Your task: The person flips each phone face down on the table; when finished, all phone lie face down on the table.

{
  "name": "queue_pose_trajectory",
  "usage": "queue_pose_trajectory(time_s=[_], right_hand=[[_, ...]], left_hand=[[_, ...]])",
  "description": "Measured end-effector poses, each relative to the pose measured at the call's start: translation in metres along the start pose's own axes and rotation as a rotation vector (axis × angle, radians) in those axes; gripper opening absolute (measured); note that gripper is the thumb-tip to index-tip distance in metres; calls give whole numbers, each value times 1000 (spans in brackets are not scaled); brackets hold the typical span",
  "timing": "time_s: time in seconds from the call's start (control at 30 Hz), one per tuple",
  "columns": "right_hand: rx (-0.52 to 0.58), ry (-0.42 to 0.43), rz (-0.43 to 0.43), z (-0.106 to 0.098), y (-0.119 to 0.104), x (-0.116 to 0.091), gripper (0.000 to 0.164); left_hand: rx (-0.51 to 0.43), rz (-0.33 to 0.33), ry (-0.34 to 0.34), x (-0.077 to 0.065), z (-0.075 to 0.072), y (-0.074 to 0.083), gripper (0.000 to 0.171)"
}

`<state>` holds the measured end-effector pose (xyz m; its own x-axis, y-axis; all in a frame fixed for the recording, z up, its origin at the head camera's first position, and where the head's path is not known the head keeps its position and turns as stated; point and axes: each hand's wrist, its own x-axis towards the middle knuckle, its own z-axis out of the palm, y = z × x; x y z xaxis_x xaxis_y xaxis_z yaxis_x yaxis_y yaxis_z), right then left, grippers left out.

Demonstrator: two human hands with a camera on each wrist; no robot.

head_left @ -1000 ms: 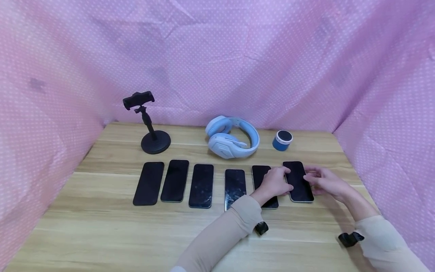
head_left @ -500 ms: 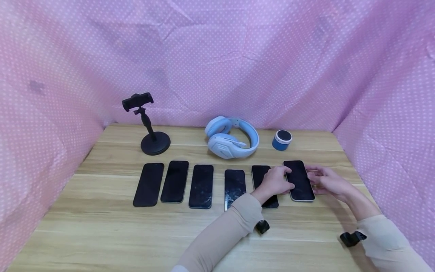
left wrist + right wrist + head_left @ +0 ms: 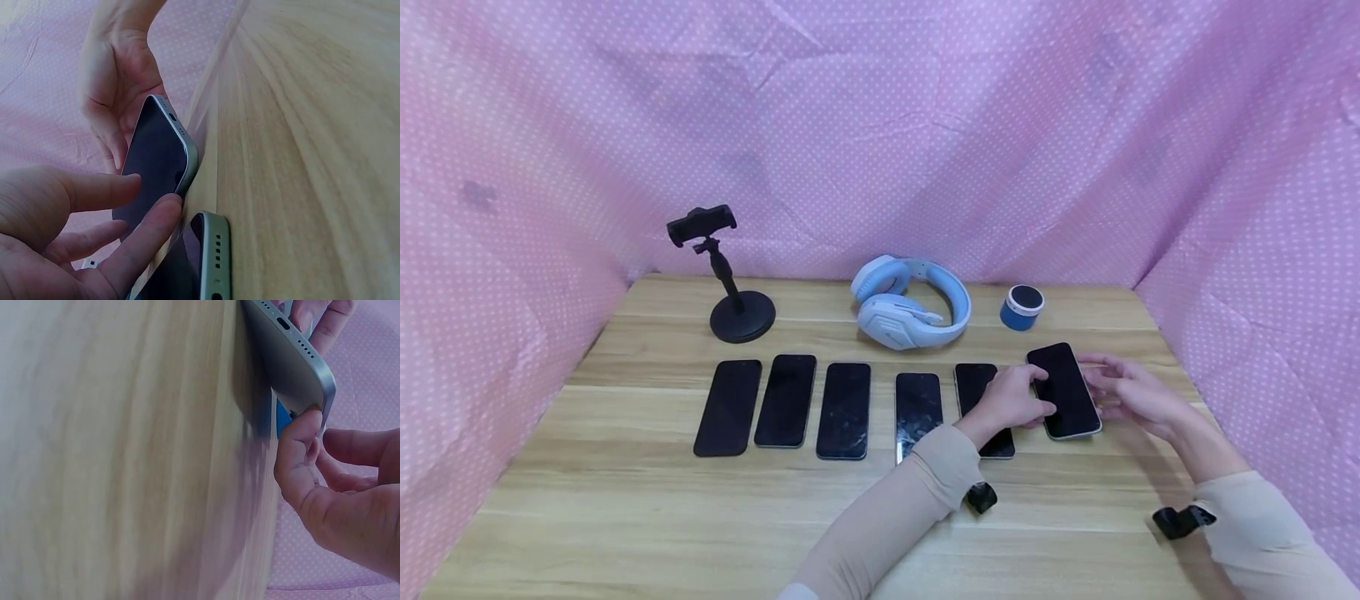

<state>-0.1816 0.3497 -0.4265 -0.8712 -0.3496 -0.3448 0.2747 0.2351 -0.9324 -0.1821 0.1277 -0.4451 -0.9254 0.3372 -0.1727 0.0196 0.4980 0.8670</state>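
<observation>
A black-screened smartphone (image 3: pixel 1066 390) lies at the right end of a row, its right side tilted up off the wooden table. My right hand (image 3: pixel 1138 398) grips that raised edge; in the right wrist view its curled fingers (image 3: pixel 300 447) reach under the silver back, with the thumb alongside. At the opposite edge is my left hand (image 3: pixel 1011 398), its fingers (image 3: pixel 156 215) fairly straight, touching the phone's side and overlapping the screen. The neighbouring smartphone (image 3: pixel 974 385) lies flat, partly hidden under the left hand and wrist.
Several more smartphones (image 3: pixel 842 412) lie face up in the row to the left. Behind them stand a black phone stand (image 3: pixel 741 315), blue-and-white headphones (image 3: pixel 898 323) and a small blue speaker (image 3: pixel 1021 310). Pink dotted cloth (image 3: pixel 880 150) hangs along the table's back and sides.
The rightmost smartphone has turned slightly and shifted a little right and away from me, its right side now higher. Both hands have moved slightly with it.
</observation>
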Motion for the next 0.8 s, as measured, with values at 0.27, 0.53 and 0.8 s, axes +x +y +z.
queue_pose_trajectory(time_s=[0.27,0.53,0.8], right_hand=[[46,-9,-22,-2,-1,-2,37],[69,-6,-11,-6,0,-6,39],[81,-41,-58,2,-7,-1,29]], left_hand=[[-90,-46,-30,0,1,3,48],[-152,-47,-95,-1,5,8,55],[-232,-31,-139,-6,-1,7,60]])
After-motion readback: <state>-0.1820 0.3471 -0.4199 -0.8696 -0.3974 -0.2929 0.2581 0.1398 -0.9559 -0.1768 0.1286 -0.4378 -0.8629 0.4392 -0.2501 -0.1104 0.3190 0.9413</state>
